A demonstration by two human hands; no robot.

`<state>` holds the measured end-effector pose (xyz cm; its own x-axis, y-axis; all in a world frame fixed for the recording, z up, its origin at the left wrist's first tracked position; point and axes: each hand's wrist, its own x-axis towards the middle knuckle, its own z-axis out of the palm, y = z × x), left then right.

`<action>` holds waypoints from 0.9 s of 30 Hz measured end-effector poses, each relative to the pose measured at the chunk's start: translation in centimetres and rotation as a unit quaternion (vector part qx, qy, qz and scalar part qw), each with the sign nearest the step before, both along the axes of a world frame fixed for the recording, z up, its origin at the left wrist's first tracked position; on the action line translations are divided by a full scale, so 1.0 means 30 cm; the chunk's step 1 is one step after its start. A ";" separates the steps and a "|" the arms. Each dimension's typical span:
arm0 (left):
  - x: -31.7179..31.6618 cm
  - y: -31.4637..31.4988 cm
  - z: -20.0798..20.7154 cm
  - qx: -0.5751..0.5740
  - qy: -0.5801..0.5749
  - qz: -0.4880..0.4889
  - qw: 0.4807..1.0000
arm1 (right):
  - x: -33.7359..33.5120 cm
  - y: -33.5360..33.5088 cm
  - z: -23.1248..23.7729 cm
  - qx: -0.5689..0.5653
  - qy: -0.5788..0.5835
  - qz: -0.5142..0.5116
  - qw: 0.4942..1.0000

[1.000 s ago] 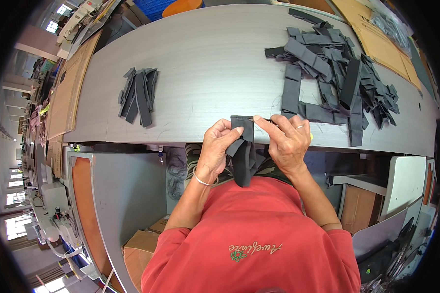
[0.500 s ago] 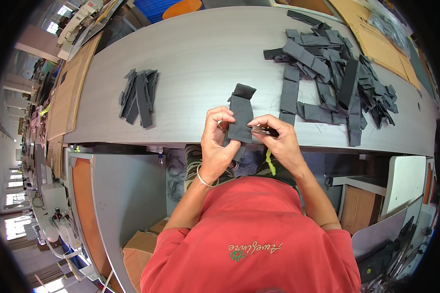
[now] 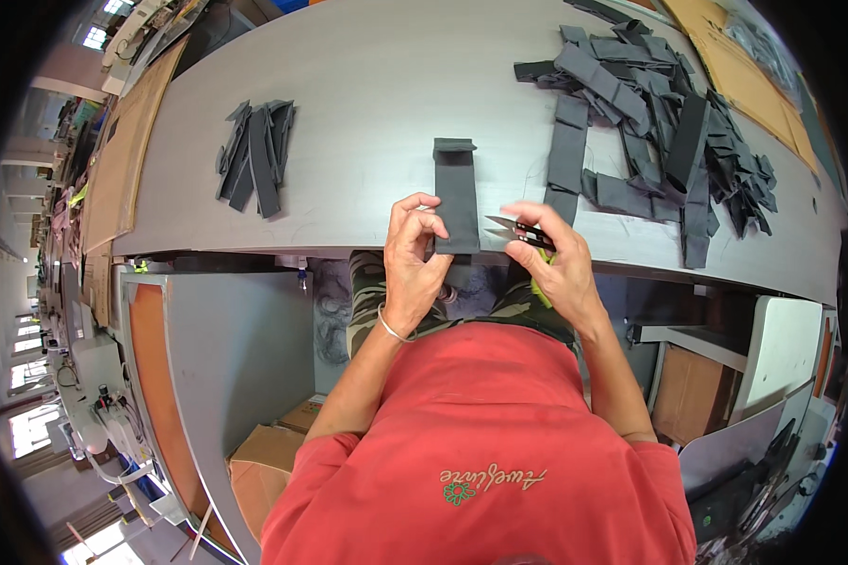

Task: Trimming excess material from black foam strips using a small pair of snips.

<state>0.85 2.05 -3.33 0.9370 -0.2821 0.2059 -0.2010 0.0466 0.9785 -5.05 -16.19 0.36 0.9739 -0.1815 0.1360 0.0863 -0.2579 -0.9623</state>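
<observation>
My left hand pinches the left edge of a dark grey fabric strip near its lower end. The strip lies lengthwise at the table's front edge, its far end folded over and its near end hanging past the edge. Just to the right of it, my right hand holds a pair of thread snips. The snips' blades are parted and point at the strip without touching it. A small bundle of similar strips lies on the table to the left. A larger, tangled heap of dark strips covers the right side.
The grey table curves across the view. Cardboard sheets border it at left and far right. Below the edge stand a grey cabinet with a cardboard box, and a shelf at right holding another box.
My right hand has drawn the snips away from the strip to the right, and their blades now show apart. The strip has straightened and lies flatter, still in my left hand.
</observation>
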 end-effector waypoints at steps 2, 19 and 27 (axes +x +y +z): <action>-0.002 -0.003 -0.003 0.002 -0.010 0.017 1.000 | -0.016 -0.007 0.005 -0.104 -0.024 0.012 0.994; -0.019 -0.022 -0.009 -0.005 -0.006 0.012 1.000 | -0.038 0.008 -0.017 -0.228 -0.061 -0.020 0.971; -0.019 -0.018 -0.012 0.005 -0.021 0.014 1.000 | -0.032 0.009 -0.033 -0.194 -0.042 -0.018 0.980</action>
<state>0.30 1.52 -3.69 0.9354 -0.2573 0.2425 -0.2429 0.0309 0.9696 -6.00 -15.92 -0.62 0.9499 -0.1345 0.2820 0.1456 -0.6080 -0.7805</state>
